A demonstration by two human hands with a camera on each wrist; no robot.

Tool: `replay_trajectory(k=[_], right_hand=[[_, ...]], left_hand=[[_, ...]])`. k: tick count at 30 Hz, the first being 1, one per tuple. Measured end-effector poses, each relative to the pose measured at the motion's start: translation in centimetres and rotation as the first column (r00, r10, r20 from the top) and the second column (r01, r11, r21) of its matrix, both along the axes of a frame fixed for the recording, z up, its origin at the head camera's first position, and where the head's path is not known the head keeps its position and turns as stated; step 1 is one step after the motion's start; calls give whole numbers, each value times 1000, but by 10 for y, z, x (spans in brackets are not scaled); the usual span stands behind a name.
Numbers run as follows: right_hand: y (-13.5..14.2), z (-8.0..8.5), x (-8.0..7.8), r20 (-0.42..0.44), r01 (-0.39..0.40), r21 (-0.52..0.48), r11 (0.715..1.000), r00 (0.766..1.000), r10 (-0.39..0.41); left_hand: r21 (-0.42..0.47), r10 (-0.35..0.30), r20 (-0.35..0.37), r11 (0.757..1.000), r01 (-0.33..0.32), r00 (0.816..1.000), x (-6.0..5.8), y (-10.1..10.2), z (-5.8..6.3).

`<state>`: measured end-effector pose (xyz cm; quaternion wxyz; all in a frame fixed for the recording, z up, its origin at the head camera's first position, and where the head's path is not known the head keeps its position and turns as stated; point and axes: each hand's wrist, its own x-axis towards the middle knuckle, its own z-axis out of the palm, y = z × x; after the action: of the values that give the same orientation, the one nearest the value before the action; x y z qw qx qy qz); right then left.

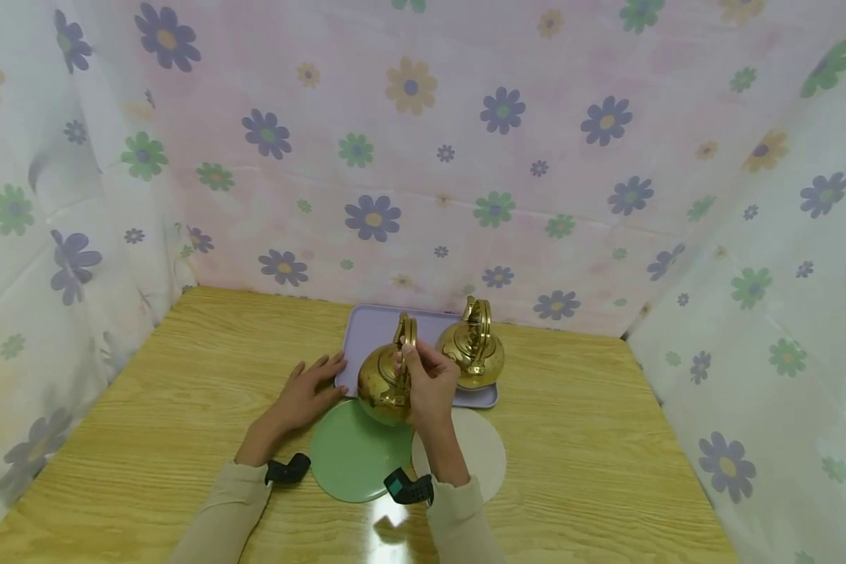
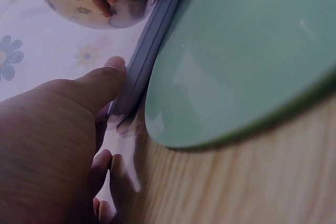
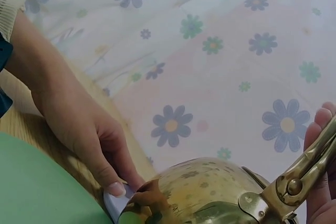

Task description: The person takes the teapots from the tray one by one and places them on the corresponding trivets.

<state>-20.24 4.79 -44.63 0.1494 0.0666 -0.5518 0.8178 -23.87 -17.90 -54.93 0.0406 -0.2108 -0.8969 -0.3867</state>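
Observation:
My right hand (image 1: 432,385) grips the upright handle of a shiny gold teapot (image 1: 378,385), which overlaps the tray's front edge and the back of a green plate (image 1: 361,454) in the head view. A second gold teapot (image 1: 471,356) stands on the right part of the lilac tray (image 1: 370,333). At the tray's left end my left hand (image 1: 310,394) touches the rim with fingers spread. In the left wrist view the thumb of that hand (image 2: 52,124) lies against the tray's edge (image 2: 149,40). The right wrist view shows the held teapot's hinged handle (image 3: 296,184) against my right fingers.
A cream plate (image 1: 481,454) lies right of the green one, partly under my right forearm. The wood-grain table (image 1: 571,454) meets a flowered cloth (image 1: 409,157) behind the tray, and the same cloth hangs on both sides.

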Motion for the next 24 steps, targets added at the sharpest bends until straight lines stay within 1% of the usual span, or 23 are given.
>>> replay_trajectory(k=[6, 9, 18, 24], right_hand=[[1, 2, 4, 0, 3, 6, 1000, 1000, -3], [3, 1, 5, 0, 7, 11, 1000, 1000, -7], [3, 0, 9, -11, 0, -13, 1000, 1000, 0], [4, -1, 14, -23, -4, -24, 1000, 1000, 4]], left_hand=[[-11, 1, 2, 1000, -1, 1000, -2, 0, -2], [-8, 1, 4, 1000, -1, 1000, -2, 0, -1], [-10, 2, -3, 1000, -2, 1000, -2, 0, -2], [-1, -6, 1, 1000, 6, 1000, -1, 0, 0]])
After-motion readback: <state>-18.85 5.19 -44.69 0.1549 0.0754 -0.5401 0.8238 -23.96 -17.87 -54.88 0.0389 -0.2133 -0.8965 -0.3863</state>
